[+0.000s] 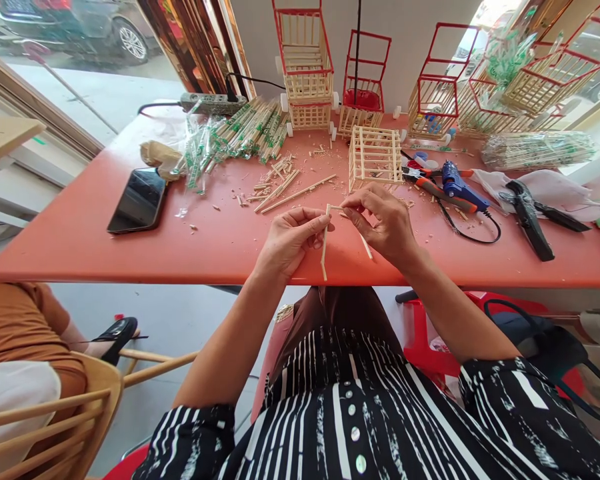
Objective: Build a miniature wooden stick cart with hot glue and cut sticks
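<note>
My left hand (293, 240) pinches a thin pale wooden stick (325, 248) between thumb and fingertips, just above the table's front edge. A short crosspiece (336, 208) meets the top of that stick at a corner. My right hand (386, 220) has thumb and forefinger closed on the crosspiece's other end. Below the right fingers another stick (367, 247) slants down; whether it joins the same piece is hidden by the hand. Directly behind my right hand stands a small open box frame (375, 159) made of wooden sticks.
On the red table (220, 247) lie cut sticks (280, 190), a phone (137, 200), wrapped chopsticks (253, 130), pliers (443, 190), a blue glue gun (460, 187) and a black-handled tool (530, 217). Stick carts with red trim (307, 67) line the back. Someone sits at left (20, 327).
</note>
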Demonstrator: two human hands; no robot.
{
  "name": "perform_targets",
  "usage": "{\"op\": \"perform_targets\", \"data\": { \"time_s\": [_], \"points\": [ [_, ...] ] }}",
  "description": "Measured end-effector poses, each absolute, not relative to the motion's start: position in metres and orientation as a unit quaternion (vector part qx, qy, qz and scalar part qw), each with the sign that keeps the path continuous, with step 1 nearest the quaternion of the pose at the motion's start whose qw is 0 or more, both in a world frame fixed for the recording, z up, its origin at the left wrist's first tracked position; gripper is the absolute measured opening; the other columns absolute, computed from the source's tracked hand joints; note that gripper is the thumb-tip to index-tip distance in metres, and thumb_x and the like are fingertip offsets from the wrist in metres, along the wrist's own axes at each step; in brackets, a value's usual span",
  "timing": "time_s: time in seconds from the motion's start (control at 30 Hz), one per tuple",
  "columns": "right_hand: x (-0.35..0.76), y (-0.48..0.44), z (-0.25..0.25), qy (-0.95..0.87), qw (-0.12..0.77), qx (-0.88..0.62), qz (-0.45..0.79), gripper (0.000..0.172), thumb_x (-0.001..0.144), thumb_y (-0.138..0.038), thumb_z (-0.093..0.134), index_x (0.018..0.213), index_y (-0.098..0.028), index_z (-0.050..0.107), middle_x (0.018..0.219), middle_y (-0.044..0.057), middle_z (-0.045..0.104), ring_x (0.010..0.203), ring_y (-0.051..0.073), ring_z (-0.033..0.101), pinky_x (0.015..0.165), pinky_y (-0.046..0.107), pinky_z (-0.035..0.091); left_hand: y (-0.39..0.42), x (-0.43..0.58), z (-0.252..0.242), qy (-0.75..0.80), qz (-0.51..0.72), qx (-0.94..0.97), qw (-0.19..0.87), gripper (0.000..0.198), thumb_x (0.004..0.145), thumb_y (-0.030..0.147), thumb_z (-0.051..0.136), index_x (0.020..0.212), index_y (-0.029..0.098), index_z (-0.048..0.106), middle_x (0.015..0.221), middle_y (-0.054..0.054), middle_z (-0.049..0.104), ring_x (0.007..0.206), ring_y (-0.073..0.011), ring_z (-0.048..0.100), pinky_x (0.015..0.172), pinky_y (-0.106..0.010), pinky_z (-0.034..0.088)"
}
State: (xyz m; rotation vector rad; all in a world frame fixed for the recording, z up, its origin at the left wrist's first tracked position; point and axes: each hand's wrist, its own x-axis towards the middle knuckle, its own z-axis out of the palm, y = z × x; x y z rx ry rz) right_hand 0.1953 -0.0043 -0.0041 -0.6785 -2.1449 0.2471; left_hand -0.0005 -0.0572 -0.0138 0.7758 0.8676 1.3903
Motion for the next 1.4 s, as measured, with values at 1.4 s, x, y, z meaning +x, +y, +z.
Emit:
{"op": "perform_targets", "data": {
  "time_s": [1.4],
  "points": [
    [0.1951, -0.0065, -0.0053, -0.860, 0.419, -0.276, 0.095, 0.011, 0.107, -0.026, 0.065, 0.101, -0.022, 0.073, 0.095, 0.005, 0.072, 0.090, 0.021, 0.066, 0.083, 0.035, 0.052, -0.0591, -0.0003, -0.0120, 0.399, 0.597, 0.341, 0.607, 0.036, 0.058, 0.032, 0.103, 0.072, 0.012, 0.077, 0.066, -0.004, 0.073, 0.050, -0.0052, 0.053, 0.047, -0.019, 0.041]
  ]
}}
